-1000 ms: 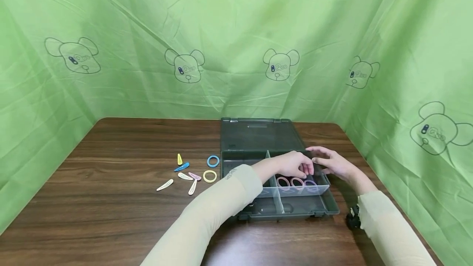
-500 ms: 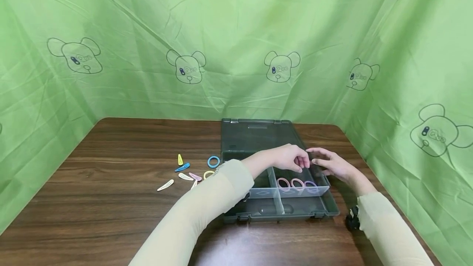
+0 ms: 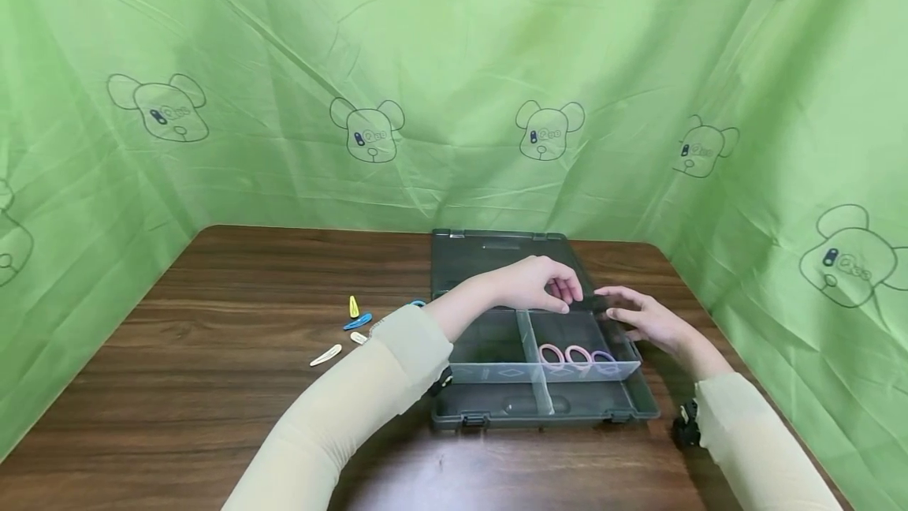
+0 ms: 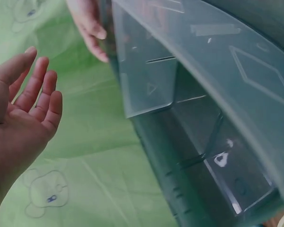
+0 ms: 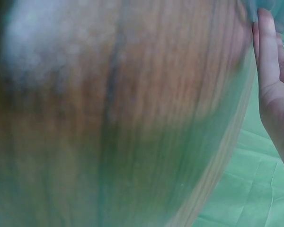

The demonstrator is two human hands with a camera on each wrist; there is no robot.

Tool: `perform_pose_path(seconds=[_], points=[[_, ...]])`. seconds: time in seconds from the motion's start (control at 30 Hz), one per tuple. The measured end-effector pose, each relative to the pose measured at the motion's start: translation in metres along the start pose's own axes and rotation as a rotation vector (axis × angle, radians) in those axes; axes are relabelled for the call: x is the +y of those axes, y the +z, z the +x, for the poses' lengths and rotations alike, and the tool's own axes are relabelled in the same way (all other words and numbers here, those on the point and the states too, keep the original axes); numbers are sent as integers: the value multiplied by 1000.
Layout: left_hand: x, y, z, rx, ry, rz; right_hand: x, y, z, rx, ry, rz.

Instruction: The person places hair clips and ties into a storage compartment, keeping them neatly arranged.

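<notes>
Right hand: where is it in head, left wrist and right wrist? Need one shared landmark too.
Head: right hand right of centre, at the right side of the box.
Left wrist: right hand at the top, left of centre, cut off by the top edge.
Right wrist: right hand at the right edge, upper half, fingers pointing up, partly cut off.
Shared landmark: green cloth.

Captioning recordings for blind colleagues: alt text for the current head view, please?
A person's left hand hovers above an open, divided dark box, the right hand at its right edge. Two pink rings and a purple ring sit in one compartment; hair clips lie left, on the wooden table.
</notes>
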State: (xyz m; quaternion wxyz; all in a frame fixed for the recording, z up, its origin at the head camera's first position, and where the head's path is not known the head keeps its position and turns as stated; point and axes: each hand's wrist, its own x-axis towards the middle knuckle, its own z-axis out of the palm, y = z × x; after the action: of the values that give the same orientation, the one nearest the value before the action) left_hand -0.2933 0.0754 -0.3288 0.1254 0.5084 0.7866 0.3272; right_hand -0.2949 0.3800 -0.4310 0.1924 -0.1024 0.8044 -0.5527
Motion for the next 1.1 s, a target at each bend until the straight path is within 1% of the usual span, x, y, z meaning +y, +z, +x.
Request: perform_pose_path(seconds=[0.27, 0.4, 0.6, 0.67, 0.8, 0.93, 1.1], points=[[19, -16, -26, 16, 37, 89, 3, -1, 0, -4, 0, 6], [28, -23, -40, 28, 59, 137, 4, -2, 0, -11, -5, -7], [39, -34, -63, 59, 61, 176, 4, -2, 1, -14, 0, -8], [40, -37, -71, 64, 52, 183, 4, -2, 1, -12, -2, -12], [37, -40, -87, 66, 46, 184, 2, -1, 2, -15, -4, -18], [29, -41, -102, 64, 60, 191, 0, 1, 0, -18, -6, -20], [19, -44, -119, 83, 46, 203, -1, 0, -1, -24, -5, -22]])
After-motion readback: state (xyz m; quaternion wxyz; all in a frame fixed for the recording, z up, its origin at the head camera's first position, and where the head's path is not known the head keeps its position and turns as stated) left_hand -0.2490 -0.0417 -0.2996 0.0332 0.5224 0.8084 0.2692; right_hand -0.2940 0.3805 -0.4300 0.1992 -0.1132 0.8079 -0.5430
